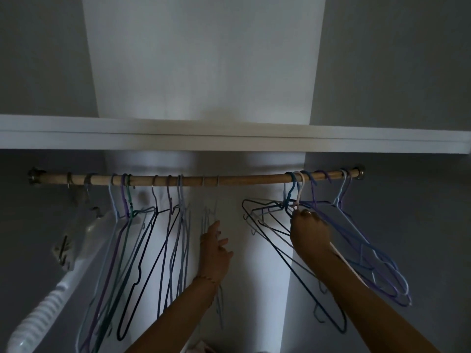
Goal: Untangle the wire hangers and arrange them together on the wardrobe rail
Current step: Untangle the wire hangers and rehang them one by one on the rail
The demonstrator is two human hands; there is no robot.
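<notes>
A wooden wardrobe rail [242, 180] runs across the wardrobe. Several wire hangers [142, 238] in blue, purple and green hang in a row on its left half. A tangled cluster of hangers [275, 212] hangs near the right end, some tilted sideways. My right hand [309, 231] pinches the neck of a pale pink hanger [300, 189] in that cluster, just below the rail. My left hand [215, 247] reaches up with loosely spread fingers beside two thin pale hangers [210, 212] at the middle. It holds nothing that I can see.
A white shelf [229, 138] runs right above the rail. A white hanger-like object with a ribbed arm [51, 296] hangs at the far left from metal hooks [88, 194]. More light blue and purple hangers [377, 261] dangle at the far right.
</notes>
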